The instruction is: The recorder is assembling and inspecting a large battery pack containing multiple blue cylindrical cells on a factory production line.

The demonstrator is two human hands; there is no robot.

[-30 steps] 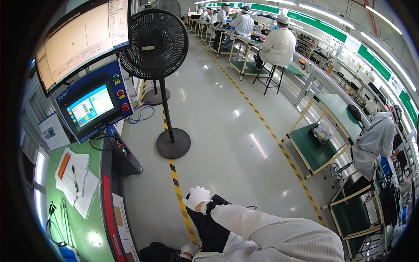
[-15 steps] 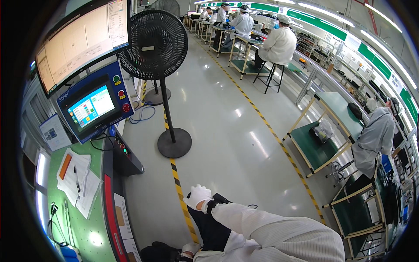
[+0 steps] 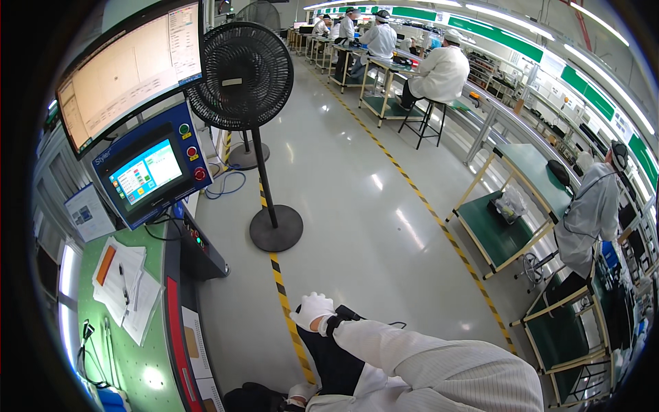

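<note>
My right hand point(image 3: 314, 310), in a white glove, rests at the knee of my dark trousers point(image 3: 333, 360). Its fingers are curled over; whatever may be under them is hidden. A black band point(image 3: 332, 325) circles that wrist, below the white striped sleeve point(image 3: 419, 353). Just beside the wrist is a black object point(image 3: 348, 313) with a thin cable, its kind unclear. At the lower edge my left hand point(image 3: 302, 391), also white-gloved, shows only in part by my lap, and its fingers cannot be made out.
To the left stand a green-topped bench point(image 3: 147, 343) with papers point(image 3: 130, 285) and a pen, a touch-screen panel point(image 3: 147, 172), a monitor point(image 3: 134, 69) and a black pedestal fan point(image 3: 244, 75). Striped floor tape point(image 3: 401, 172) borders the aisle. Co-workers point(image 3: 439, 72) sit at benches point(image 3: 535, 175) rightward.
The view has shifted very slightly. The co-worker at the far right has raised their head a little. Both my hands stay in place.
</note>
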